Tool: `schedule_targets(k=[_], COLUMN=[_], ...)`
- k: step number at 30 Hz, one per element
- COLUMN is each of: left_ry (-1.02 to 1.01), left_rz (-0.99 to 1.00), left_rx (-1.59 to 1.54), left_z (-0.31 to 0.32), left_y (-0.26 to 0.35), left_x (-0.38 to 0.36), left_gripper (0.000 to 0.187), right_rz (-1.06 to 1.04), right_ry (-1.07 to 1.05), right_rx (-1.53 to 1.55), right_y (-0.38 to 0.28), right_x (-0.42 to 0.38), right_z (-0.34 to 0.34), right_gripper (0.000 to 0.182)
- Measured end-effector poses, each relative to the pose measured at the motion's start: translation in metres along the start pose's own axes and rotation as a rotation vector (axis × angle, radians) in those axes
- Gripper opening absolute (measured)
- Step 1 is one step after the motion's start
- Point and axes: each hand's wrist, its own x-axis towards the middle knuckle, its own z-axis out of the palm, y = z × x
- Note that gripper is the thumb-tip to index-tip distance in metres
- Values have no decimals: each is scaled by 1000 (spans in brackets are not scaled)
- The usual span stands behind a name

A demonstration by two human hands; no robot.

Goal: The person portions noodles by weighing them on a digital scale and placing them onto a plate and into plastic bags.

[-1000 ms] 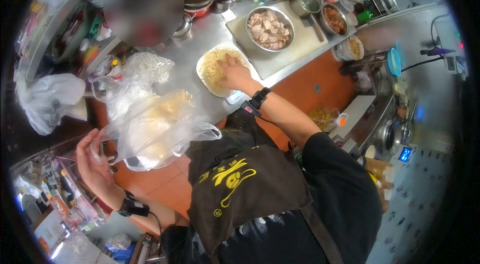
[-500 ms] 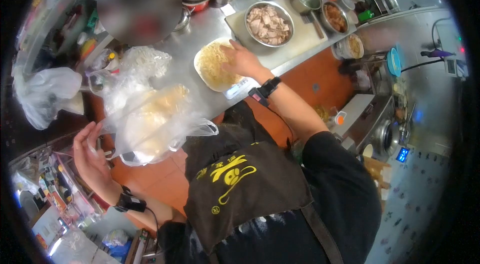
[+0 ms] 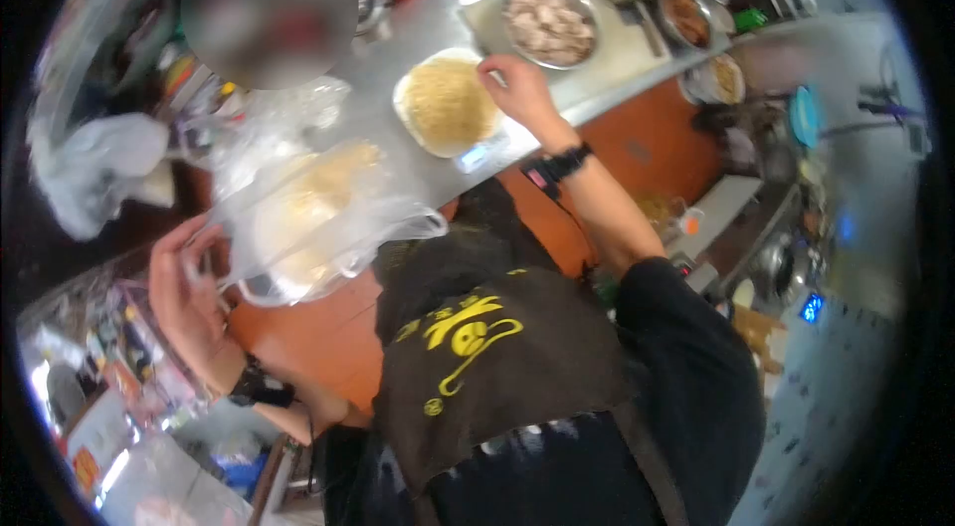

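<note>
My right hand (image 3: 519, 93) is above the right edge of a white tray of noodles (image 3: 450, 103), its fingers curled with a gap between thumb and forefinger and nothing visible in them. The tray rests on a small scale (image 3: 481, 155) on the steel counter. My left hand (image 3: 189, 289), at the left, has its fingers hooked on the edge of a clear plastic bag (image 3: 298, 227). Pale noodles show through the bag, which hangs over the counter's front edge.
Behind my right hand, a steel bowl of meat pieces (image 3: 549, 23) sits on a cutting board (image 3: 597, 73). To its right are a knife (image 3: 652, 31) and a bowl of brown food (image 3: 684, 13). Another white bag (image 3: 95, 168) hangs far left.
My right hand has lifted off the noodles and moved to the tray's right edge, its fingers now curled. My left hand still holds the bag. The whole view has shifted slightly.
</note>
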Motion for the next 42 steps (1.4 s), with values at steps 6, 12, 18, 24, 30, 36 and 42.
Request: schedule_targets(k=[6, 12, 18, 24, 30, 36, 42], left_ry=[-56, -94, -89, -73, -107, -136, -73], left_rz=[111, 59, 9, 60, 76, 90, 59], left_rx=[11, 100, 55, -31, -81, -56, -94], left_z=[38, 45, 32, 4, 8, 12, 14], left_y=[23, 23, 13, 7, 5, -2, -1], left_x=[-16, -30, -35, -25, -1, 13, 9], left_gripper=[46, 48, 29, 30, 29, 36, 35], right_rz=[-556, -138, -312, -275, -423, -139, 44], right_ry=[-415, -789, -641, -705, -537, -596, -509], right_rx=[535, -8, -231, -406, -149, 182, 589], right_y=[-198, -167, -155, -183, -153, -171, -144], right_x=[-33, -29, -27, -6, -19, -25, -30], right_z=[54, 281, 274, 259, 227, 149, 35], right_gripper=[31, 33, 30, 29, 34, 42, 45])
